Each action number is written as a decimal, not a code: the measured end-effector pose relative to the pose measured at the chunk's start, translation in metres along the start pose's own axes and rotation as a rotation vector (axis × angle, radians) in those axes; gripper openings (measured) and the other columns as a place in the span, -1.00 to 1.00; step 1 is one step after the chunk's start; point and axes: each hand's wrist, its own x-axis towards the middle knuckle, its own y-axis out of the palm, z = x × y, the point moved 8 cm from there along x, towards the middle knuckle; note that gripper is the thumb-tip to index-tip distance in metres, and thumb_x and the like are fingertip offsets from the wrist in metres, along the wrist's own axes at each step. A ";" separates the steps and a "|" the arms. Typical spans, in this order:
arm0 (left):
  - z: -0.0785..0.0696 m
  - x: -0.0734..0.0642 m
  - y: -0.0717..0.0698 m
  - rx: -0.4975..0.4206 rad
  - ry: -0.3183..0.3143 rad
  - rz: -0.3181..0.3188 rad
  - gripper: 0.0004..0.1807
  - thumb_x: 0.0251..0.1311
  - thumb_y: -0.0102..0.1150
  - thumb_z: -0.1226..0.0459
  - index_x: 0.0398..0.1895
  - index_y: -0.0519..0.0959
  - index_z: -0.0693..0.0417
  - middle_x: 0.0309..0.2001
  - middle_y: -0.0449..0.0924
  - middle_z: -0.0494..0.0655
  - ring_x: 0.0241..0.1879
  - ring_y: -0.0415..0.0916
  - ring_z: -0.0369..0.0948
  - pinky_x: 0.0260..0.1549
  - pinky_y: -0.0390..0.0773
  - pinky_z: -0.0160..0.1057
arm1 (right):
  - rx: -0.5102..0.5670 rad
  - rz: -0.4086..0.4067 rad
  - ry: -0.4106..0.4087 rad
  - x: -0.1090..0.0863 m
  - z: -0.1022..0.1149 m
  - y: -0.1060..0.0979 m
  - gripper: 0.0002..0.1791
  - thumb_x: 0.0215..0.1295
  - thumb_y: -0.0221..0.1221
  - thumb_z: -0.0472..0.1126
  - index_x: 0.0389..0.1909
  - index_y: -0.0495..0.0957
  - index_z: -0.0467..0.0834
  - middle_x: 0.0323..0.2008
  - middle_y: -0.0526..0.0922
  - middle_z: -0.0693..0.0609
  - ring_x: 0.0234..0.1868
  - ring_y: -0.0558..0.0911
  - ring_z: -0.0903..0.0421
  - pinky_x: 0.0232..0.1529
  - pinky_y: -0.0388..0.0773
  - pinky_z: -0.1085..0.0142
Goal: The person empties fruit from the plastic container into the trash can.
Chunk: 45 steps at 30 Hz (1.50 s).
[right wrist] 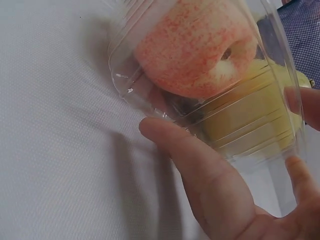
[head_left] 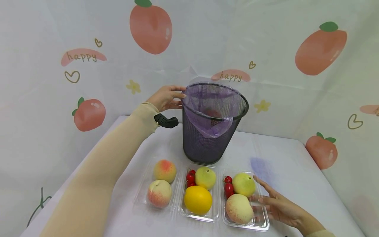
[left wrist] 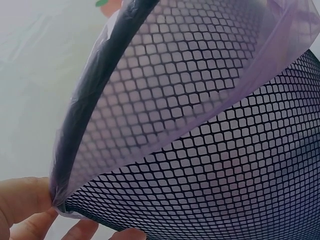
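A black mesh waste bin (head_left: 204, 144) lined with a thin purple bag (head_left: 217, 126) stands toward the back. My left hand (head_left: 166, 98) touches its left side at the rim, fingers fairly straight. In the left wrist view, the fingertips (left wrist: 27, 197) meet the rim's corner. My right hand (head_left: 279, 207) lies against the right side of a clear plastic box (head_left: 262, 227), its fingers spread. That box holds a pale peach (head_left: 239, 209), a yellow-green fruit (head_left: 243, 185) and red cherries (head_left: 229, 190). In the right wrist view the thumb (right wrist: 200, 170) lies along the box's edge.
Left of that box, a second clear box (head_left: 214, 219) holds a lemon (head_left: 198, 200), a green fruit (head_left: 205, 177) and cherries (head_left: 190, 177). A third clear box (head_left: 139, 197) holds two peaches (head_left: 160, 193). Behind the white table (head_left: 284, 154) hangs a fruit-printed cloth (head_left: 189, 39).
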 end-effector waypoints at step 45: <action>0.001 0.001 0.000 -0.009 0.001 0.001 -0.48 0.34 0.08 0.40 0.36 0.35 0.02 0.13 0.36 -0.02 0.07 0.47 0.02 0.16 0.53 -0.06 | -0.022 0.081 -0.161 -0.022 0.036 -0.009 -0.29 0.52 -0.37 -0.29 0.25 0.15 0.72 0.18 0.25 0.09 0.23 0.48 -0.11 0.21 0.40 -0.18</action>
